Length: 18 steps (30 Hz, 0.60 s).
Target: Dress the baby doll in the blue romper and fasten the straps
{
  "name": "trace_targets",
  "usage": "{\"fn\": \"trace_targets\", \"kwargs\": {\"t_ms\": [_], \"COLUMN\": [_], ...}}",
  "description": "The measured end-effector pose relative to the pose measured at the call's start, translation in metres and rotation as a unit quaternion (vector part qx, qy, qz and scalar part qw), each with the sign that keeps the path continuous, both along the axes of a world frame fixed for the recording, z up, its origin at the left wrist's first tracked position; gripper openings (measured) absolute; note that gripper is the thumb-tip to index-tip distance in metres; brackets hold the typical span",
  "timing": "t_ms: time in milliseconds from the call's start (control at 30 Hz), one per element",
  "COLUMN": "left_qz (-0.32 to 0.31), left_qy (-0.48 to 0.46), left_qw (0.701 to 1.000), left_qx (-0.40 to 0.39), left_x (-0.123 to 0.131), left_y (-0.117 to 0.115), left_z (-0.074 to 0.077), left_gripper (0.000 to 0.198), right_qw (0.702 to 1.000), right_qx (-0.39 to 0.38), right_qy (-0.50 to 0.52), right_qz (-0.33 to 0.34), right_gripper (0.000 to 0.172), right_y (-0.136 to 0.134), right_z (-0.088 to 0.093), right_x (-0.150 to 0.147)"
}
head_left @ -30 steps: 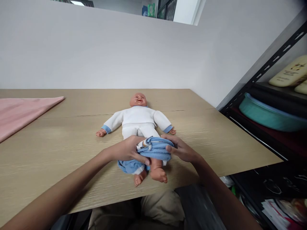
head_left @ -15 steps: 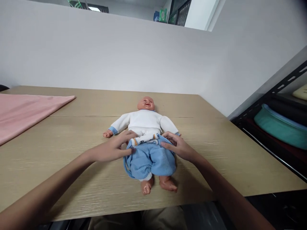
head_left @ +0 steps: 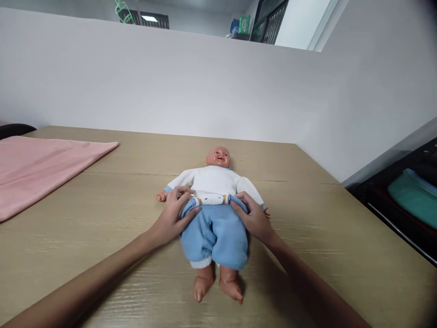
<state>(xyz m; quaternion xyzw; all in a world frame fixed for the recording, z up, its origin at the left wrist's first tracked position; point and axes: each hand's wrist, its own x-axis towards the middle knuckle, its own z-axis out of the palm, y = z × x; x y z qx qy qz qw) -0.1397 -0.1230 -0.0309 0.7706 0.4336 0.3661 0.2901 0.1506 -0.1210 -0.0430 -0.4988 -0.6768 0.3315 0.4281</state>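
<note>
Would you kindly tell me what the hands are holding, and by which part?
The left hand and right hand grip the blue trousers on the doll by the waistband, one at each side.

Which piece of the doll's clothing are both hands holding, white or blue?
The blue trousers: the left hand and right hand grip their waistband at either hip. The white top sits higher, over chest and arms.
</note>
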Motion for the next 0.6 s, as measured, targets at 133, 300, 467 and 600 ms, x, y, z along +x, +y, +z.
{"fn": "trace_targets", "kwargs": {"t_ms": [133,300,467,600], "left_qz": [-0.008,-0.059,-0.053,-0.053], "left_qy": [-0.045,-0.106,-0.072,-0.039], "left_qw": [0.996,0.971,0.977,0.985], "left_qx": [-0.082,-0.208,-0.192,-0.157], "left_x": [0.003,0.012,0.001,-0.008], "left_y": [0.020,0.061,0.060,0.038], "left_z": [-0.001,-0.009,-0.013,-0.018], "left_gripper": [0.027,0.046,0.046,0.036], "right_qw": [0.996,0.993,0.994,0.986], "right_qx": [0.027,-0.046,-0.085,-0.112], "right_qy": [-0.019,0.038,0.018,0.028], "right_qz": [-0.081,-0.105,-0.073,-0.121], "right_gripper": [0.020,0.034,0.045,0.046], "right_y": [0.006,0.040,0.023,-0.011], "right_z": [-0.001,-0.004,-0.007,-0.025], "right_x": [-0.007,-0.009,0.006,0.019]}}
